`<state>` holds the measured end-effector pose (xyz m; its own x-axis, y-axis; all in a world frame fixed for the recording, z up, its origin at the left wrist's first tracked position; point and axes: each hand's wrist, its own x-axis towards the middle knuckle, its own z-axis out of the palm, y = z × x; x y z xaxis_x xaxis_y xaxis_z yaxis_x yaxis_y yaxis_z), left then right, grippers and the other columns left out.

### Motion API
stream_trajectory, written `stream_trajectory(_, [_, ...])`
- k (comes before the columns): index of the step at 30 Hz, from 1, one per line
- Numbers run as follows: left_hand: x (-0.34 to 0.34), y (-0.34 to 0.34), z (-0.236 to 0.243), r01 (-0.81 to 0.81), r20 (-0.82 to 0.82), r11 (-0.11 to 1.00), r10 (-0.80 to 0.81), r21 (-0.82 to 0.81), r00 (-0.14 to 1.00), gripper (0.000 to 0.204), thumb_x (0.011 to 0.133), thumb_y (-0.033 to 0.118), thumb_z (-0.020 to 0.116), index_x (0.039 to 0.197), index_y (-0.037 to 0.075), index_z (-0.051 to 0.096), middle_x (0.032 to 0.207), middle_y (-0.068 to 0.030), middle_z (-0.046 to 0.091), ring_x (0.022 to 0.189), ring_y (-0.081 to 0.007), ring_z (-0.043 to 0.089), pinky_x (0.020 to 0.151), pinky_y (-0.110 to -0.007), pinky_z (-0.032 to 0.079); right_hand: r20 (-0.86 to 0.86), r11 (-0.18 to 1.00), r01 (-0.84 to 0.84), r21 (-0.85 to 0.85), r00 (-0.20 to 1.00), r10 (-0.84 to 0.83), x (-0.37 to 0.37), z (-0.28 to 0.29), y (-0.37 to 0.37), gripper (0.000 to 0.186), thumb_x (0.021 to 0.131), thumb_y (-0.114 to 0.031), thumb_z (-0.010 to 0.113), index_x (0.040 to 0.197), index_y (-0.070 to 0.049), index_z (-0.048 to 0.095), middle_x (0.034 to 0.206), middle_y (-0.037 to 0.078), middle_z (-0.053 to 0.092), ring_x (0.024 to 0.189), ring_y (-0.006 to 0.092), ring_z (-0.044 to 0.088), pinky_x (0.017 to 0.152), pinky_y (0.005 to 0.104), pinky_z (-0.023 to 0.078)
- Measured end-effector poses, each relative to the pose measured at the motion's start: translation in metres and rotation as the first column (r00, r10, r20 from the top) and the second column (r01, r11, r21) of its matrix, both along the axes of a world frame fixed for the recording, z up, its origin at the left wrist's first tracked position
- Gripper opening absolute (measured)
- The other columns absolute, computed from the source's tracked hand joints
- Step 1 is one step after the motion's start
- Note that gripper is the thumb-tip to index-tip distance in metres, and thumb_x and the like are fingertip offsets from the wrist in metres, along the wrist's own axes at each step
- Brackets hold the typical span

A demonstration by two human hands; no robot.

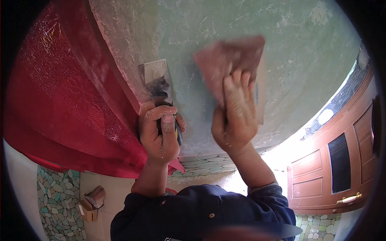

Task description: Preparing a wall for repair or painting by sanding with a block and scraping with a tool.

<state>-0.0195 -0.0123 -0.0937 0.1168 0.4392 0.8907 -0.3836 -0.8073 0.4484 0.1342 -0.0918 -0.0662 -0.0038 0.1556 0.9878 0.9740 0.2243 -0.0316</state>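
While blurred, reddish-brown sandpaper [229,60]

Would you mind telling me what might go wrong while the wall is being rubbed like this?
1. The left hand holds the putty knife blade against the wall, which might gouge it.
2. The sandpaper sheet under the right hand looks motion-blurred; dust may settle on the red cloth beside it.

Small brown carton [87,210] (floor, lower left)
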Motion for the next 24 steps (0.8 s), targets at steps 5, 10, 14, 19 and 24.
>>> stream_trajectory(5, [-0.001, -0.002, 0.004, 0.036, 0.037, 0.999, -0.037, 0.008, 0.999, 0.015, 0.1, 0.008, 0.049, 0.102, -0.004, 0.058, 0.096, -0.0101, 0.046, 0.059, -0.0145, 0.057, 0.049, -0.027, 0.048, 0.106, 0.962, 0.027, 0.273, 0.993, -0.058, 0.004, 0.077, 0.02, 0.051, 0.077, 0.007, 0.061, 0.128, 0.003, 0.062, 0.13, 0.024, 0.061, 0.128, 0.0432, 0.053, 0.11, 0.0495, 0.038])
stream_trajectory(10, [0.003, 0.002, 0.001, 0.056, 0.035, 0.998, -0.055, -0.016, 0.998, 0.015, 0.1, 0.007, 0.049, 0.102, -0.004, 0.059, 0.096, -0.01, 0.046, 0.06, -0.0141, 0.056, 0.05, -0.027, 0.049, 0.133, 0.964, 0.121, 0.236, 0.979, -0.155, 0.042, 0.119, 0.006, 0.047, 0.076, 0.006, 0.063, 0.123, 0.004, 0.064, 0.124, 0.026, 0.063, 0.12, 0.0413, 0.059, 0.104, 0.0457, 0.045])
stream_trajectory(14, [-0.003, 0.006, 0.001, 0.025, -0.026, 0.999, -0.024, 0.033, 0.999, 0.012, 0.101, 0.01, 0.05, 0.105, 0.0, 0.056, 0.094, -0.0065, 0.044, 0.057, -0.014, 0.058, 0.047, -0.025, 0.049, 0.158, 0.963, 0.169, 0.211, 0.966, -0.205, 0.018, 0.138, -0.008, 0.043, 0.075, 0.005, 0.064, 0.119, 0.005, 0.066, 0.119, 0.027, 0.065, 0.114, 0.0397, 0.064, 0.098, 0.0427, 0.049])
stream_trajectory(19, [-0.005, 0.005, 0.0, 0.026, -0.01, 0.999, -0.025, 0.029, 1.0, 0.012, 0.101, 0.009, 0.05, 0.104, -0.001, 0.056, 0.095, -0.0071, 0.045, 0.057, -0.0143, 0.058, 0.047, -0.025, 0.049, 0.19, 0.947, 0.217, 0.237, 0.946, -0.264, -0.011, 0.156, -0.004, 0.04, 0.075, 0.004, 0.065, 0.115, 0.006, 0.068, 0.115, 0.028, 0.066, 0.109, 0.0392, 0.067, 0.095, 0.0405, 0.053])
stream_trajectory(24, [-0.001, 0.001, 0.003, 0.05, 0.004, 0.999, -0.05, 0.007, 0.999, 0.014, 0.1, 0.008, 0.051, 0.101, -0.004, 0.058, 0.093, -0.0103, 0.046, 0.057, -0.0149, 0.057, 0.048, -0.028, 0.049, 0.23, 0.892, 0.189, 0.411, 0.925, -0.302, 0.008, 0.155, 0.008, 0.034, 0.079, 0.004, 0.065, 0.112, 0.007, 0.069, 0.115, 0.03, 0.065, 0.108, 0.0414, 0.067, 0.095, 0.0403, 0.053])
